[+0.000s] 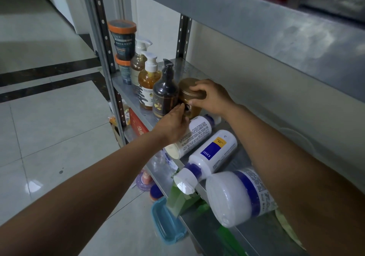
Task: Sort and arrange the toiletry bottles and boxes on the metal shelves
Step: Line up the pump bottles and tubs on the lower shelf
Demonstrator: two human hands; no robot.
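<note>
Middle tier of the metal shelf (pixel 185 67). Both hands hold an amber jar (pixel 190 90) with a gold lid, standing upright just right of a dark pump bottle (pixel 165 95). Right hand (pixel 214 96): fingers curled over the lid's rim, grasping it from above. Left hand (pixel 173 125): fingers closed on the jar's lower front. Further left stand two amber pump bottles (pixel 148 81) and two stacked orange-lidded tubs (pixel 122 38). Nearer the camera, three white bottles (pixel 214 153) with blue trim lie on their sides; a green box (pixel 177 200) sits at the shelf's front edge.
</note>
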